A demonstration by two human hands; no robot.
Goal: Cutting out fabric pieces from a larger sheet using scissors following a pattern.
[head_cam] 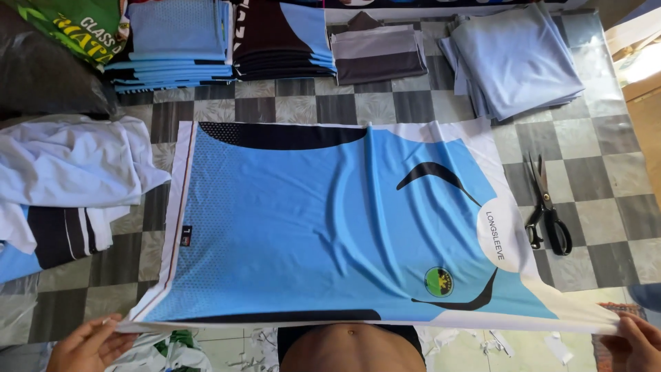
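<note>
A large printed fabric panel [323,220], sky blue with black curved shapes, a white border and a small round badge, lies spread flat on a checkered table top [592,172]. My left hand [86,344] grips the panel's near left corner at the bottom edge of the view. My right hand [637,344] holds the near right corner, which is white. Both hands keep the near edge stretched and slightly lifted. My bare midriff shows between them under the cloth.
Black-handled scissors [547,207] lie right of the panel. Stacks of folded blue and dark fabric [179,41] and pale grey cloth [516,55] sit along the far side. A heap of white cloth [69,165] lies at the left. Cloth scraps litter the floor below.
</note>
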